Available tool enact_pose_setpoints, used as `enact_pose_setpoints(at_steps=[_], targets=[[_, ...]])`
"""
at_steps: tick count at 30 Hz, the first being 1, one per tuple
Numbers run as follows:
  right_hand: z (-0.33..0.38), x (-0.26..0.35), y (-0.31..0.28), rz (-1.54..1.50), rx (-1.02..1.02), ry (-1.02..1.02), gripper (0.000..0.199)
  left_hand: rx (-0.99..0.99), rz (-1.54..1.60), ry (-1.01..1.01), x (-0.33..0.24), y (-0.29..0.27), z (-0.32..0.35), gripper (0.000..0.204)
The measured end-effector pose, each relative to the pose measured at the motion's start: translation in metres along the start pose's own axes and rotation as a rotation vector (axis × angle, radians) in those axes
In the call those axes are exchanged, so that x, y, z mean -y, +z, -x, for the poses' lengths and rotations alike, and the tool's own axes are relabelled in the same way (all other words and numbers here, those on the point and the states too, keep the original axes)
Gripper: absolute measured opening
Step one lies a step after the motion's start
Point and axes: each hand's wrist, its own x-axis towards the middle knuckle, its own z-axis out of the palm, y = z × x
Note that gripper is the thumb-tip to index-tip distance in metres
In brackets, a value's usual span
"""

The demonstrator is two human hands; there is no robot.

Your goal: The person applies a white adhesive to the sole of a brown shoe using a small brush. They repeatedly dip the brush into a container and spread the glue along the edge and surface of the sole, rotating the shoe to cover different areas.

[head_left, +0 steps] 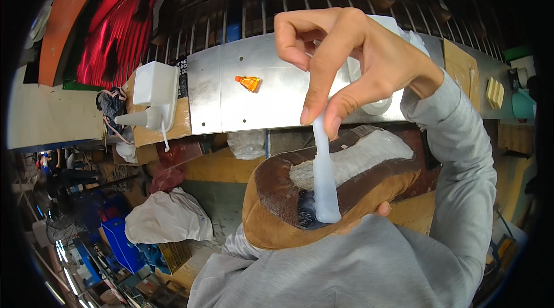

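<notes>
Both arms are covered by long sleeves of a light grey, soft knit fabric. The right sleeve is creased along the forearm and ends at the wrist. The left sleeve is loosely folded. The hands are bare; rings, watches or gloves are not seen.
</notes>
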Motion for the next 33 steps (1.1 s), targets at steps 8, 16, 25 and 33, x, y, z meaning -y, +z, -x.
enact_pose_setpoints(at_steps=[8,16,25,33], targets=[[0.0,0.002,-0.012,0.023,0.12,-0.026,0.037,-0.024,0.089,-0.059,-0.003,-0.008,-0.004,0.076],[0.006,0.004,-0.018,0.035,0.146,0.001,0.036,-0.038,0.129,-0.063,-0.007,-0.014,-0.008,0.079],[0.008,0.011,-0.003,0.02,-0.019,0.093,0.033,-0.058,0.139,-0.045,-0.013,-0.023,-0.016,0.084],[0.009,0.01,-0.005,0.022,0.022,0.044,0.034,-0.04,0.119,-0.078,-0.013,-0.026,-0.017,0.091]])
